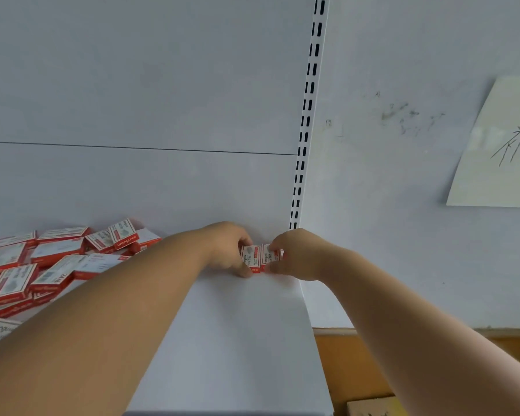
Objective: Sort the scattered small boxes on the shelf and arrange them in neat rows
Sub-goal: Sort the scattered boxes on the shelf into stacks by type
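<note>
A: What is the big white thing?

B: That is the shelf (237,340). It is flat and white, with a white wall behind it.

A: Where are the boxes?

B: A big messy pile of boxes (42,265) lies at the left side of the shelf. They are small and flat, red and white, with writing on top. Some lean on each other and point all ways.

A: And the two in the hands?

B: Two small boxes (260,258) sit side by side, touching, in the back right corner of the shelf.

A: What are the hands doing?

B: The left hand (225,247) pinches the left box, with its fingers curled over it. The right hand (297,253) pinches the right box the same way.

A: So which step is this?

B: I think it is the start of the first neat row. Almost all the boxes are still in the pile.

A: What comes next?

B: Probably let go, reach to the pile, and bring one more box beside these two, keeping its edges straight.
</note>
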